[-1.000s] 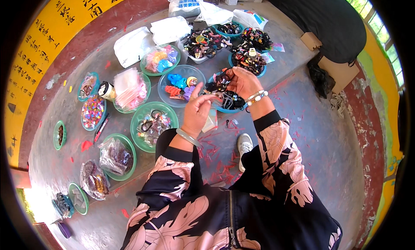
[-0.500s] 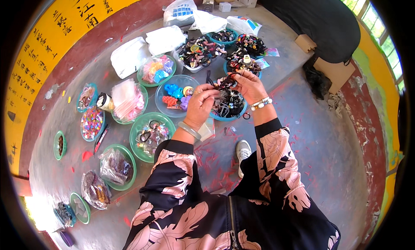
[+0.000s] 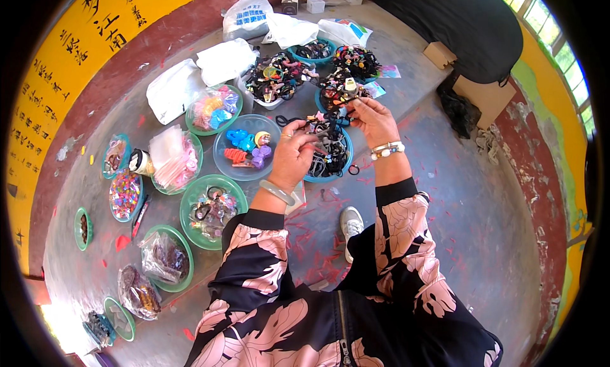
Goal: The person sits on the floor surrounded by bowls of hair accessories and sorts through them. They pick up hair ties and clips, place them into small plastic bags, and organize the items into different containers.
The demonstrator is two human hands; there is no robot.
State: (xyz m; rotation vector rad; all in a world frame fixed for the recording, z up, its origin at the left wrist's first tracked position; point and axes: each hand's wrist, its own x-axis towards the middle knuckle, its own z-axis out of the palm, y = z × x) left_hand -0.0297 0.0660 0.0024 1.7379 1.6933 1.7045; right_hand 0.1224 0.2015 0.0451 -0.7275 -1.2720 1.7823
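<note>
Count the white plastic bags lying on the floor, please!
5, all beyond the bowls: two plain ones at left, three farther back. More may be hidden.

Both hands (left hand [image 3: 293, 156], right hand [image 3: 373, 120]) pinch black hair ties [image 3: 322, 127].

A clear bowl [image 3: 252, 152] with colourful small toys is sitting on the grey floor [image 3: 457, 195]. White plastic bags [image 3: 198, 75] are lying near the yellow wall [image 3: 57, 81]. A cardboard box [image 3: 488, 95] is standing beside a black bag [image 3: 459, 112].
</note>
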